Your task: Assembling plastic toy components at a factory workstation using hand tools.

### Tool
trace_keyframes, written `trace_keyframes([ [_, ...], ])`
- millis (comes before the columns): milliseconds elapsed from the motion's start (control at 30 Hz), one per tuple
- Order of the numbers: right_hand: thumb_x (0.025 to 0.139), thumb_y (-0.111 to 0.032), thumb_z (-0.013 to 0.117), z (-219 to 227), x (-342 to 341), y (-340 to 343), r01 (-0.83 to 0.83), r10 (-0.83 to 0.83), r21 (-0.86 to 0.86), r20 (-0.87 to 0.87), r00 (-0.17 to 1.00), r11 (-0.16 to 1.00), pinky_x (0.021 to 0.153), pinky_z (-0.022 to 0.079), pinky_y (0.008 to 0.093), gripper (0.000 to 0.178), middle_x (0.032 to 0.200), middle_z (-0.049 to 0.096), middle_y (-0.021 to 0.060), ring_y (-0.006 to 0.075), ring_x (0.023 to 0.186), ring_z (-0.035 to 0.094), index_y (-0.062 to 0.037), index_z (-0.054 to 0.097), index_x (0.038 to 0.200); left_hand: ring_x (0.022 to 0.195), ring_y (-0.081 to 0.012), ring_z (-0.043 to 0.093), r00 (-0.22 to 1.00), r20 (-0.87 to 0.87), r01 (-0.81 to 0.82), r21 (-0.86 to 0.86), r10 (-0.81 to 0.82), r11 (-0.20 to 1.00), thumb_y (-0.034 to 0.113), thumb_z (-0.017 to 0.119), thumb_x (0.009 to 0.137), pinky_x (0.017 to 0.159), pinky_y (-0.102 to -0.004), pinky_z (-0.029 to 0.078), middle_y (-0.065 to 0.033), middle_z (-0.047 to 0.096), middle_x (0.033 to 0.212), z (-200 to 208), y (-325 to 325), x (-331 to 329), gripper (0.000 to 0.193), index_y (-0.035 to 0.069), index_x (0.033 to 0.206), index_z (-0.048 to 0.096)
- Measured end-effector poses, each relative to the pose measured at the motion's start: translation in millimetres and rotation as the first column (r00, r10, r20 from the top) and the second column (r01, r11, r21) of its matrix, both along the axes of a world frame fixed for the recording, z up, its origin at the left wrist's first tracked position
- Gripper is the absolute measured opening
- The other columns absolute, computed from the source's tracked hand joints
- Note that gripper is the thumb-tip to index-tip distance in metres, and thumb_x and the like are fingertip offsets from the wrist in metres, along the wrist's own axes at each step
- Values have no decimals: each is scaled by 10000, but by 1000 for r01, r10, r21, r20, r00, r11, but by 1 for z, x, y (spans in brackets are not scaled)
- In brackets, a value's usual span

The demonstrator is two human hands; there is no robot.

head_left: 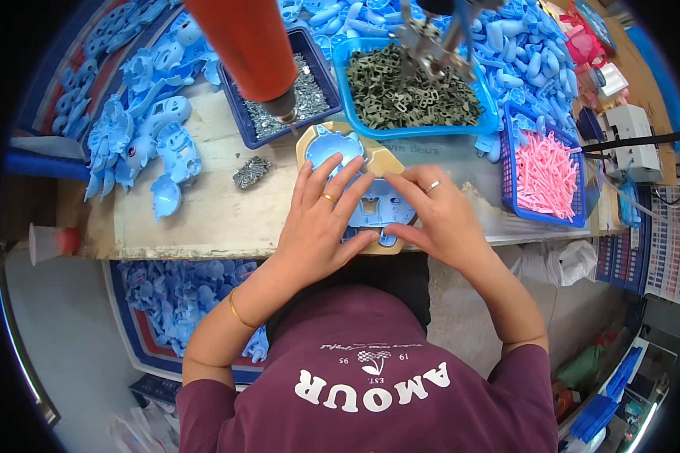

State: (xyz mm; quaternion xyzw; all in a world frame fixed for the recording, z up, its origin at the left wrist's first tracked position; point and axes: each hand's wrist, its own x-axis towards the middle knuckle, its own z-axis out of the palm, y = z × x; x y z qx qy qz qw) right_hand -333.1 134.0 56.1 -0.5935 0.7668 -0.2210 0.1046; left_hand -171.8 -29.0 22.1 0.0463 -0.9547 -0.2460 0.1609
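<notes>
A light blue plastic toy shell [381,210] lies hollow side up in a tan fixture [384,160] at the table's front edge. Its rounded bowl-like part [329,147] sits at the fixture's far left. My left hand [321,215] rests over the shell's left side, fingers spread and pointing away, thumb near the front edge. From the right, my right hand [442,219] spans the shell's right end, thumb at the near side and fingertips at the far side. Both palms hide parts of the shell and fixture.
An orange-red power screwdriver [245,49] hangs over a dark tray of silver screws [302,87]. Behind stands a blue basket of dark green clips [412,90]; at right, a basket of pink strips [544,177]. Loose screws [251,172] and blue parts [170,143] lie left.
</notes>
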Motion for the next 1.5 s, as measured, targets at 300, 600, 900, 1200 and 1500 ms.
trace_keyframes([
  [300,803,-151,789,-2,-24,3,-47,53,-184,30,998,982,804,531,378,522,1151,629,117,287,1026,618,-71,631,1294,1432,-354,332,998,61,1,-63,3,998,396,760,811,1205,-568,196,-126,452,1499,-1,7,-2,738,61,1417,505],
  [600,859,-166,715,-23,-119,-66,327,-363,-168,-284,887,930,720,523,413,153,921,638,92,301,843,657,-101,726,997,1422,-364,345,996,88,11,-52,-7,999,386,768,806,1207,-556,206,-126,456,1499,6,6,-7,716,59,1394,525],
  [900,805,-99,771,-14,-130,-68,418,-402,-100,147,904,903,708,520,316,209,901,653,72,190,771,653,-35,632,948,1418,-377,347,997,73,28,-28,-26,999,361,754,824,1205,-562,210,-135,473,1482,11,3,-5,664,65,1378,541],
  [1200,919,-71,722,9,-48,-20,163,-20,-40,936,351,986,744,577,264,134,960,713,79,146,888,709,-6,660,1018,1182,-330,603,973,-200,3,512,116,859,132,721,894,1014,-408,475,-173,631,1279,18,10,-20,463,11,1318,579],
  [1500,969,-132,665,0,-9,8,234,43,-57,997,64,971,755,593,292,205,965,723,105,172,907,723,34,669,1088,943,-180,712,977,-108,18,902,185,432,18,637,966,846,-285,556,-122,732,1096,10,18,-19,166,-56,1106,687],
])
